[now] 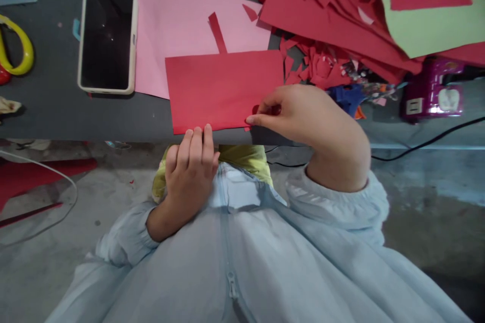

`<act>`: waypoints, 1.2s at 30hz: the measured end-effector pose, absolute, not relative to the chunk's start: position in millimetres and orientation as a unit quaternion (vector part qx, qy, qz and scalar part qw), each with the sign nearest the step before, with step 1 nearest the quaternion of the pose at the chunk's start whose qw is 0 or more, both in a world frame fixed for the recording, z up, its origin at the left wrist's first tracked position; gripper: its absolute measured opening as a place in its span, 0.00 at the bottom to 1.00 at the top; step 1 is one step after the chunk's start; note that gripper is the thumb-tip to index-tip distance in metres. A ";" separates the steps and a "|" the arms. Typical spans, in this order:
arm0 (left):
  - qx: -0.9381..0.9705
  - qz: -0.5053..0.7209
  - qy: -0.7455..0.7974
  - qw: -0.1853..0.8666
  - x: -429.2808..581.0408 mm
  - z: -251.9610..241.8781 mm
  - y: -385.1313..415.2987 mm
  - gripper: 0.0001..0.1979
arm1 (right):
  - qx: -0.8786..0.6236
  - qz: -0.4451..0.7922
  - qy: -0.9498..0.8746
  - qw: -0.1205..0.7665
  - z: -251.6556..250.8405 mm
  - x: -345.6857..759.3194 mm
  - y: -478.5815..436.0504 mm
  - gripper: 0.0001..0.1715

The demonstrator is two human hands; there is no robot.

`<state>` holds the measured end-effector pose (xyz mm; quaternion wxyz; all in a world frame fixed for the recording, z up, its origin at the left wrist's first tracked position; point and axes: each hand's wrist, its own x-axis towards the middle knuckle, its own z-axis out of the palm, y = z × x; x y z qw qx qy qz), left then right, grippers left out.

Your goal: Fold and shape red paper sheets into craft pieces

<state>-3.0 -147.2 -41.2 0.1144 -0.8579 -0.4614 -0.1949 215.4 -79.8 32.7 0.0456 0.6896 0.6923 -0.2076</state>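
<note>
A red sheet of paper (227, 88) lies near the front edge of the dark table, its long lower edge towards me and showing a narrow strip along it. My left hand (192, 166) rests at the lower left of that sheet, fingers stretched side by side with the tips on its edge. At the lower right corner, my right hand (291, 111) has thumb and forefinger pinched on the paper's edge. A small red bit pokes out below that edge. Under and behind the red sheet lies a larger pink sheet (189, 15) with a red strip (217, 33) on it.
A phone (108, 40) lies face up at left, near yellow-handled scissors (22, 48). Red scraps (318, 63), large red sheets (326, 30) and a green sheet (435, 30) pile up at right. A purple device (434, 91) with a black cable (428, 139) sits beside them.
</note>
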 end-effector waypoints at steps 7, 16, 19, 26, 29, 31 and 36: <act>-0.856 -0.162 -0.487 0.056 -0.4 -40.6 -146.2 0.29 | 0.679 -0.192 0.707 0.044 29.7 215.0 -79.1 0.16; -0.897 -0.125 -0.423 -0.005 26.8 -21.1 -137.8 0.27 | 0.672 -0.135 0.728 0.005 19.2 214.5 -84.5 0.14; -0.906 -0.128 -0.402 0.026 32.0 -24.7 -135.0 0.25 | 0.676 -0.144 0.723 -0.003 22.5 221.6 -88.7 0.16; -0.904 -0.133 -0.406 0.028 34.7 -24.1 -131.5 0.25 | 0.704 -0.151 0.692 -0.057 24.2 250.8 -106.3 0.15; -0.900 -0.140 -0.413 0.027 37.0 -21.3 -129.5 0.25 | 0.703 -0.139 0.694 -0.078 19.7 254.3 -111.0 0.15; -0.894 -0.148 -0.422 0.022 38.7 -20.5 -128.7 0.24 | 0.702 -0.121 0.696 -0.090 16.2 252.7 -111.5 0.15; -0.892 -0.196 -0.408 0.004 39.9 -19.9 -125.8 0.24 | 0.690 -0.130 0.706 -0.094 11.7 244.1 -105.3 0.14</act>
